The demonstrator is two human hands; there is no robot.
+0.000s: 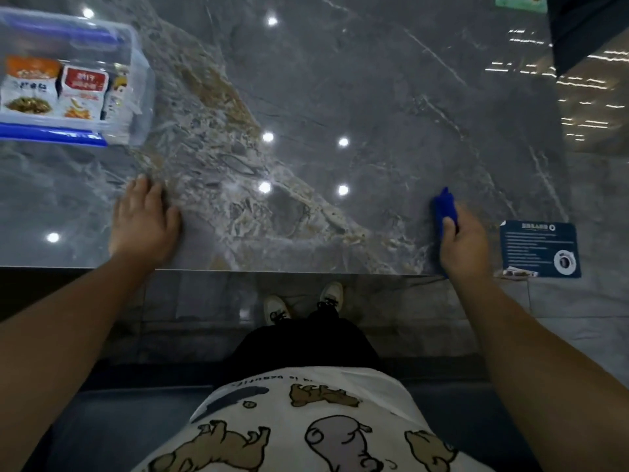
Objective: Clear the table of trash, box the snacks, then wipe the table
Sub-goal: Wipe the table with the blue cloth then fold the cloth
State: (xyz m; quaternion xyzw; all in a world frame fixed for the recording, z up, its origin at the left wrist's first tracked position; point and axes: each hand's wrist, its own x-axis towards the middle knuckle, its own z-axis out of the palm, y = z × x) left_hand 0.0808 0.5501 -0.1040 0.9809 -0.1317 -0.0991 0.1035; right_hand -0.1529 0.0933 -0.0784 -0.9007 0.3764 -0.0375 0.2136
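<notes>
A glossy grey marble table (306, 97) fills the upper view. My right hand (468, 247) grips a bunched blue cloth (444, 207) pressed on the table near its front right corner. My left hand (144, 223) lies flat, fingers spread, on the table near the front edge at left. A clear plastic box with a blue-clipped lid (136, 97) stands at the far left; inside it sit an orange snack packet (29, 86), a red one (83, 92) and a third (117, 97), side by side.
A dark blue card (541, 248) lies past the table's right end. A green packet (520, 1) shows at the top right edge, next to a dark object (585, 25). My feet (303, 301) stand on the tiled floor below the table's front edge.
</notes>
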